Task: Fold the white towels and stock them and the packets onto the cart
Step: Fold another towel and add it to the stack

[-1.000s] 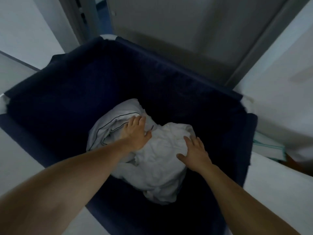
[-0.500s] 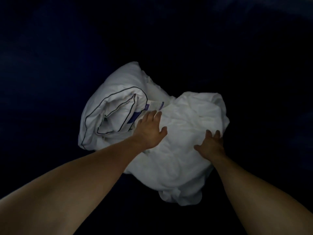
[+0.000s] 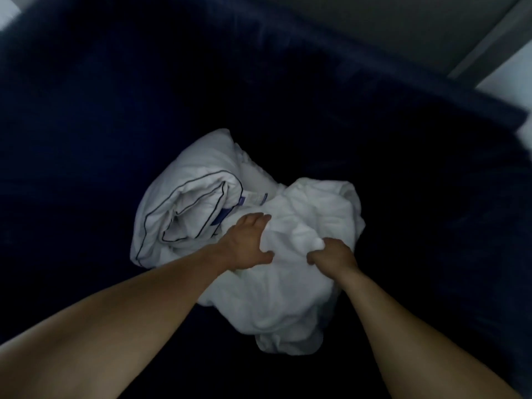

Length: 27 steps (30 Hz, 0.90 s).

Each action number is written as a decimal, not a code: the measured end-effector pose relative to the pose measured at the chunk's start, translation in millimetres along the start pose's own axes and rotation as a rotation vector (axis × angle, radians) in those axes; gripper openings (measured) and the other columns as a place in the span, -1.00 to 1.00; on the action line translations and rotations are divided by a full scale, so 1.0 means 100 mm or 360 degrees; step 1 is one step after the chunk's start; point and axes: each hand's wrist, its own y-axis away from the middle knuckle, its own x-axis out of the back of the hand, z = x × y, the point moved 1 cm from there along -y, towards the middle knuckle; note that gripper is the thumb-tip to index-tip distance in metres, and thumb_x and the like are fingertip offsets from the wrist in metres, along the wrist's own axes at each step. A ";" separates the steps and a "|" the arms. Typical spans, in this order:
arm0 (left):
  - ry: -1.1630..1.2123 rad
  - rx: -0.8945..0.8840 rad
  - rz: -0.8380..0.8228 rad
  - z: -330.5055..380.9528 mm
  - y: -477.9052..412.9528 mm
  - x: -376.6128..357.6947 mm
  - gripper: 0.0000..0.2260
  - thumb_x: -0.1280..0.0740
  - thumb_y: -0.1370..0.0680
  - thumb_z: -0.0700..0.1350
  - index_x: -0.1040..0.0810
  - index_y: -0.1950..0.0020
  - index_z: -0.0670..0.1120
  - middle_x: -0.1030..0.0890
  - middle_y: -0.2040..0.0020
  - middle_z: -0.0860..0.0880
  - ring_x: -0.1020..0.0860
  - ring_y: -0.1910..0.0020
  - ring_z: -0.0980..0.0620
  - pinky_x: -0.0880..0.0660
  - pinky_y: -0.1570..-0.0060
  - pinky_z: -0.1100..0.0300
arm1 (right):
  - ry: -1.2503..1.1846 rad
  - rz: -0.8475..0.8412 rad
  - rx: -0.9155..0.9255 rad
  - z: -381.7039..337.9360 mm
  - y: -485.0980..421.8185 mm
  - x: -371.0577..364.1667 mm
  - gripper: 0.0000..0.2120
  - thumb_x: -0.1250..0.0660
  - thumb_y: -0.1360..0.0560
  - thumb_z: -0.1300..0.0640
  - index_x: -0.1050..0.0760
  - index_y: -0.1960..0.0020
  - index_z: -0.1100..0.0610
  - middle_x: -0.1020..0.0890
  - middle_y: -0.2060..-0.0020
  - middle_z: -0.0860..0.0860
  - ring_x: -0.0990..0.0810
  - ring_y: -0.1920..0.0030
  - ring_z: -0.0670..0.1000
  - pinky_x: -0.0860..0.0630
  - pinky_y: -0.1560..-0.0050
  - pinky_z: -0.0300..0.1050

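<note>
A crumpled white towel (image 3: 290,289) lies at the bottom of a dark blue fabric bin (image 3: 100,116). Beside it on the left sits a rolled white pillow or duvet with thin dark piping (image 3: 190,203). My left hand (image 3: 244,243) grips the towel's upper left fold, fingers dug into the cloth. My right hand (image 3: 331,254) holds a bunched tuft of the same towel in its curled fingers. Both forearms reach down into the bin. No packets are in view.
The bin's dark blue walls surround the linen on all sides; its far rim (image 3: 431,79) runs across the upper right. Beyond it stand a grey door (image 3: 403,21) and a pale wall (image 3: 509,73).
Both hands went from lying flat on the linen to clutching the towel, and the right hand shifted left. The view pulled back a little, showing the bin's far rim again.
</note>
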 end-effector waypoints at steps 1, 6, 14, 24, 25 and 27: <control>0.0000 -0.0026 -0.0002 0.05 0.09 0.11 -0.13 -0.41 -0.50 0.16 0.04 -0.62 -0.04 -0.06 -0.60 -0.07 -0.05 -0.56 -0.05 -0.03 -0.53 0.08 | 0.0041 0.0019 0.0079 -0.12 0.13 0.07 -0.82 -0.37 -0.48 0.13 -0.54 -0.08 0.05 -0.60 0.04 -0.03 -0.57 0.05 0.03 -0.55 -0.01 -0.12; 0.0025 -0.0118 0.0028 0.26 0.62 0.68 -0.12 -0.46 -0.47 0.13 -0.01 -0.62 0.02 -0.14 -0.58 -0.02 -0.14 -0.53 -0.01 -0.07 -0.51 0.14 | 0.0450 0.0201 0.0260 -0.57 0.72 0.30 -0.72 -0.24 -0.55 0.13 -0.53 -0.25 0.07 -0.59 -0.12 0.08 -0.57 -0.05 0.06 -0.56 -0.10 -0.05; -0.0015 -0.0348 -0.0147 0.63 1.38 1.03 0.06 -0.53 -0.32 0.24 0.13 -0.59 0.23 -0.10 -0.59 0.10 -0.16 -0.53 0.04 -0.21 -0.46 0.05 | 0.0052 0.0403 0.0352 -1.37 1.89 0.95 -0.85 -0.43 -0.45 0.05 -0.54 0.08 0.10 -0.63 0.12 0.04 -0.63 0.14 0.05 -0.56 0.19 -0.08; 0.0501 -0.0520 0.0648 1.45 1.87 1.85 -0.77 -0.25 -0.64 -0.09 -0.52 -0.27 -0.08 -0.54 -0.07 0.04 -0.54 -0.13 -0.01 -0.36 0.00 0.22 | -0.0829 0.0535 0.0761 -1.81 3.21 2.00 -0.74 -0.51 -0.45 0.09 -0.61 -0.08 0.17 -0.71 0.06 0.11 -0.70 0.06 0.14 -0.66 -0.02 0.16; 0.0578 -0.0536 0.0725 1.56 1.96 1.97 -0.79 -0.24 -0.65 -0.08 -0.54 -0.25 -0.06 -0.57 -0.06 0.04 -0.54 -0.09 0.00 -0.38 0.05 0.21 | -0.0864 0.0564 0.0809 -1.78 3.32 2.07 -0.75 -0.50 -0.46 0.08 -0.62 -0.08 0.15 -0.71 0.05 0.11 -0.69 0.06 0.14 -0.64 0.05 0.13; 0.0846 -0.0516 0.0908 1.83 2.16 2.21 -0.85 -0.19 -0.66 -0.04 -0.54 -0.14 0.03 -0.58 0.02 0.07 -0.55 0.01 0.05 -0.43 0.14 0.21 | -0.0824 0.0665 0.0918 -1.72 3.55 2.22 -0.76 -0.47 -0.48 0.02 -0.61 -0.09 0.11 -0.69 0.07 0.07 -0.67 0.11 0.11 -0.56 0.26 -0.07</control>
